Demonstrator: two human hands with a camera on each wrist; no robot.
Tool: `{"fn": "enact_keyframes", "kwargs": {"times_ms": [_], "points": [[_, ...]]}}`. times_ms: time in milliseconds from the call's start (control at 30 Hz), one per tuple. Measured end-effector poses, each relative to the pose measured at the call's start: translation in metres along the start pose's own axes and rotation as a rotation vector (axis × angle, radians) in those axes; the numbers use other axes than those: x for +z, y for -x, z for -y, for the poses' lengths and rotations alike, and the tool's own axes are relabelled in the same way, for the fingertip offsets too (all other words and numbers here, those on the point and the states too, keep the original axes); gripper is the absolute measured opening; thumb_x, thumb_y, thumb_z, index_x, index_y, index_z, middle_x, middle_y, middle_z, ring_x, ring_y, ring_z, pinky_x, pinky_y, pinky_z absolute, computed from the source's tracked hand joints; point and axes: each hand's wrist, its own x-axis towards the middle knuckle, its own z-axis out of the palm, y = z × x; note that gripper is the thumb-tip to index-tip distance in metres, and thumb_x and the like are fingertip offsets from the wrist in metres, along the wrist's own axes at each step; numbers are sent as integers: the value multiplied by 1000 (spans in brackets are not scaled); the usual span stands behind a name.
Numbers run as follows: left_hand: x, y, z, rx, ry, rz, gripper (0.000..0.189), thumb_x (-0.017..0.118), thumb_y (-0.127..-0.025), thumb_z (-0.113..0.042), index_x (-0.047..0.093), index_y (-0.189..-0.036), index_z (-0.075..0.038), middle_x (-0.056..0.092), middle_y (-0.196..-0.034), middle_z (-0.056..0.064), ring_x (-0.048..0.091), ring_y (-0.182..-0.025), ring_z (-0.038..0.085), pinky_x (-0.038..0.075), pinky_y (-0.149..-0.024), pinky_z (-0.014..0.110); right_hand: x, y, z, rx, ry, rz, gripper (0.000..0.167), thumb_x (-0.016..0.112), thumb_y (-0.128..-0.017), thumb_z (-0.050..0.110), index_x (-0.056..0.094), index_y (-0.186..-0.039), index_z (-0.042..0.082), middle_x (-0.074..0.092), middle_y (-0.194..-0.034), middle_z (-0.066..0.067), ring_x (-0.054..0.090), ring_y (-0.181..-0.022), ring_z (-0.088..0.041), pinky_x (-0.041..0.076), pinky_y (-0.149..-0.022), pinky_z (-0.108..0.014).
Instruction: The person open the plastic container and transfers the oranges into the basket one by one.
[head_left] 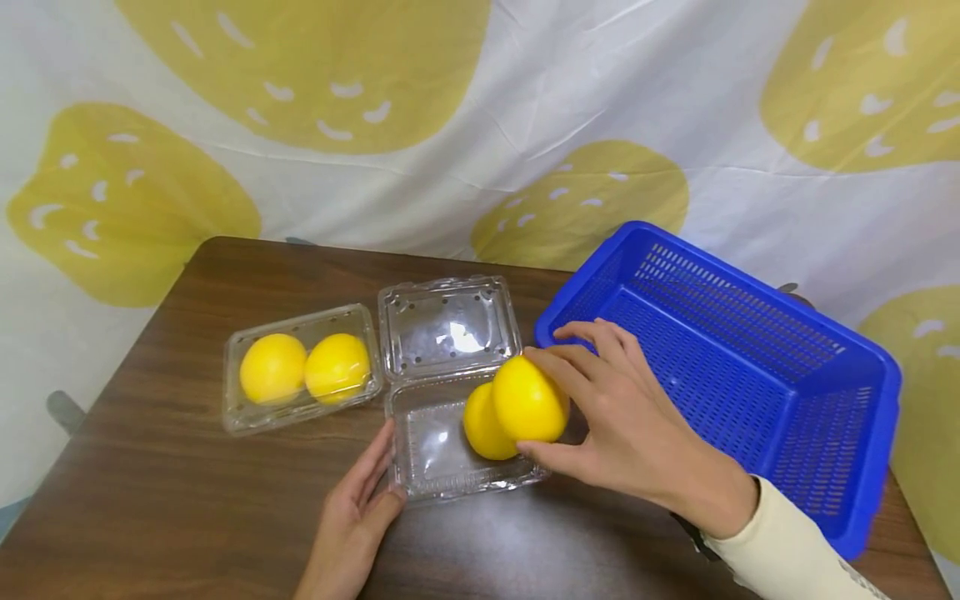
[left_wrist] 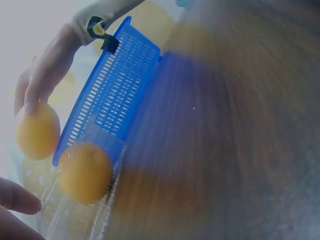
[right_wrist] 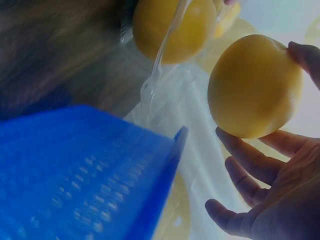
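Observation:
My right hand point(head_left: 622, 408) holds a round yellow orange point(head_left: 529, 398) between thumb and fingertips, raised above the open clear plastic clamshell box point(head_left: 431, 479). A second orange point(head_left: 483, 429) lies in the right part of that box, partly hidden behind the held one in the head view. At the box's left side, my left hand point(head_left: 356, 508) grips the wall, with its thumb at the near corner. The hinged lid point(head_left: 450, 329) lies folded back, away from me. In the right wrist view the held orange point(right_wrist: 255, 87) sits between the thumb and the fingers.
A closed clear box point(head_left: 247, 421) with two oranges inside stands on the left, beside the open one. To the right is a large blue plastic basket point(head_left: 757, 308), close to my right hand. Behind the wooden table point(head_left: 187, 492) hangs a white cloth point(head_left: 555, 83) with yellow prints.

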Motion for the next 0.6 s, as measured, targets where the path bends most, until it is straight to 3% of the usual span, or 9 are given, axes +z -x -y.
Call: {"fn": "enact_keyframes", "kwargs": {"times_ms": [600], "points": [[0, -1, -1, -1, 0, -4, 76, 63, -96, 11, 41, -168, -3, 38, -174, 22, 42, -156, 39, 48, -111, 16, -27, 3, -18, -19, 69, -1, 83, 91, -79, 57, 72, -139, 4, 78, -118, -15, 56, -132, -43, 42, -114, -66]]}}
